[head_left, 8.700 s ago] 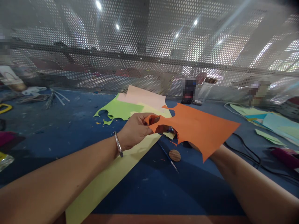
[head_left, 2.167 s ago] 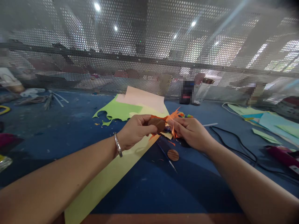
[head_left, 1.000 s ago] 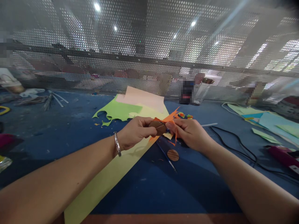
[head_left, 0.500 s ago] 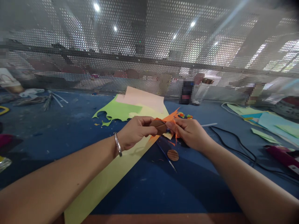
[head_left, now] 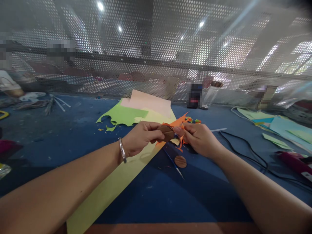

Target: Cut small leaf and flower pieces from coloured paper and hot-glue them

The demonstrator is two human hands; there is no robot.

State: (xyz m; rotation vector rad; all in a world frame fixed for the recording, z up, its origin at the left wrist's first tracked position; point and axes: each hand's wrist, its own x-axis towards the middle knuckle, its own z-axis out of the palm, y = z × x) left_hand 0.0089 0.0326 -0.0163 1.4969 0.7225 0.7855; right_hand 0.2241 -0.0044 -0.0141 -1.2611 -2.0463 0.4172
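Note:
Between thumb and fingers, my left hand (head_left: 143, 136) grips a round brown wood-grained disc (head_left: 167, 133), tilted toward me. Torn orange paper (head_left: 180, 121) sticks out behind and beside the disc. My right hand (head_left: 198, 136) pinches a ragged part of that paper close to the disc's right edge; its fingertips partly hide the spot. Below the hands, a second wood-grained disc (head_left: 180, 162) lies flat on the blue table (head_left: 146, 201). Beside it rests a thin blue paintbrush (head_left: 174, 164).
Yellow paper (head_left: 114, 182) runs under my left arm. Green paper (head_left: 122, 113) with cut-outs and a pink sheet (head_left: 148, 102) lie behind. On the right are a black cable (head_left: 248, 149), a magenta tool (head_left: 294, 164) and blue paper (head_left: 290, 130). A perforated metal screen (head_left: 156, 42) stands at the back.
The orange scrap at my right fingertips has shifted slightly, its hanging strip now lying a little further left. Both hands keep nearly the same place and grip.

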